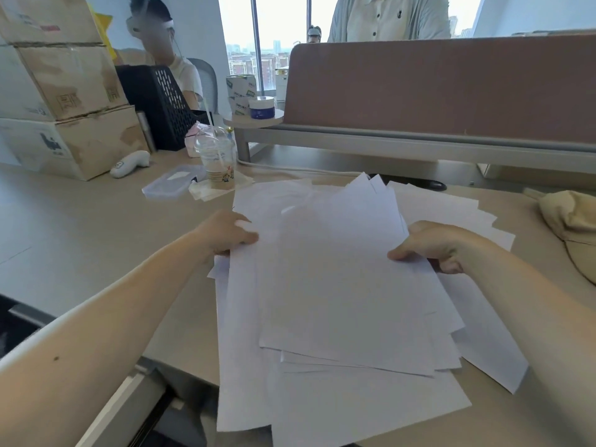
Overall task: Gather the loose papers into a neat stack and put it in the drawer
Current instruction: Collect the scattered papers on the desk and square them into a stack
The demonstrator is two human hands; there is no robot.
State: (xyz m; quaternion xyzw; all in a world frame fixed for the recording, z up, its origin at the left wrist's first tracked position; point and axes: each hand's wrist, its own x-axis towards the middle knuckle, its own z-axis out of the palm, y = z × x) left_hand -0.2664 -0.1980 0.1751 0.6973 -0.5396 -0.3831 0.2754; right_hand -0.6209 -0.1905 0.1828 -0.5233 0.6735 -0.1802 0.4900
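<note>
A: Where are the papers [338,285] lying at this moment?

B: They are lying on the bench [96,221], just in front of the person, in a wide untidy pile. The sheets are fanning out at different angles, and the nearest ones are hanging over the front edge of the bench.

A: And what are the hands doing?

B: The left hand [230,233] is touching the left edge of the pile, with its fingers bent and pressed onto the top sheets. The right hand [435,245] is holding the right edge: the thumb is lying on top and the other fingers are going under, so this grip is pinching several sheets together.

A: Why is the person holding them from both sides?

B: I think the person is squeezing the sheets toward the middle, so that the edges are coming into line. The stack is not yet neat, so the task looks to be in its first part.

A: Is the drawer [135,404] in sight?

B: Something like an open drawer is showing under the bench edge at the lower left, but I cannot tell it surely.

A: Is anything standing in the way?

B: A plastic cup [216,159] with a straw is standing near the far left corner of the pile, and a beige cap [574,227] is lying to the right. Both are apart from the sheets.
</note>
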